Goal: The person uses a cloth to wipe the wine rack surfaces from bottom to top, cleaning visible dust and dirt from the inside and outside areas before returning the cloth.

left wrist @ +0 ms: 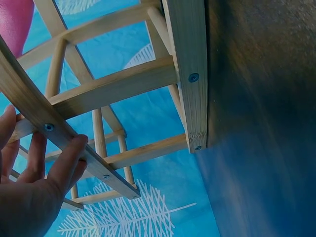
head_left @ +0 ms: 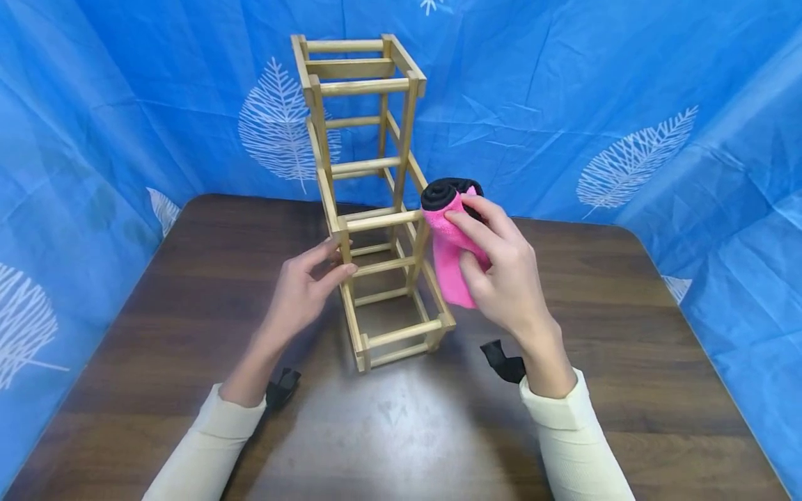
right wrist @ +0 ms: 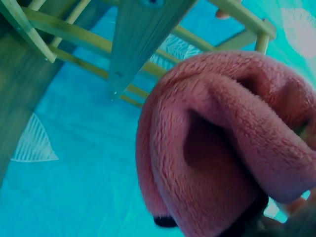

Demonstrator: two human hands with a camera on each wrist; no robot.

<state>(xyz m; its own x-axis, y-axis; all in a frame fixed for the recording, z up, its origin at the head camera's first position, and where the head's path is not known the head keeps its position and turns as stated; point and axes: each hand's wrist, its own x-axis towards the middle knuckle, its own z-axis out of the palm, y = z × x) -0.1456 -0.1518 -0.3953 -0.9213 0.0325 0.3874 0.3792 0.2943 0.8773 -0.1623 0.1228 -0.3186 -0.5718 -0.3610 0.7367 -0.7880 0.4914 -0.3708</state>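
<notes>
A stepped wooden rack (head_left: 383,220) of pale posts, rails and dowels stands on the table. My left hand (head_left: 301,285) grips a front post on its left side; in the left wrist view the fingers (left wrist: 66,163) wrap around a screwed wooden bar (left wrist: 116,89). In my right hand (head_left: 510,271) is a fuzzy pink cloth (head_left: 452,261) with a black side, partly rolled so a black spiral shows at its top end. The cloth overlaps the rack's right front post in the head view. Close up in the right wrist view, the bunched plush cloth (right wrist: 197,89) hides most of the right hand.
The dark brown wooden table (head_left: 626,390) ends at blue curtains (head_left: 532,83) with white leaf prints behind and on both sides. Black strap pieces show beside the left wrist (head_left: 284,387) and the right wrist (head_left: 504,362). Light glares on the table's front middle.
</notes>
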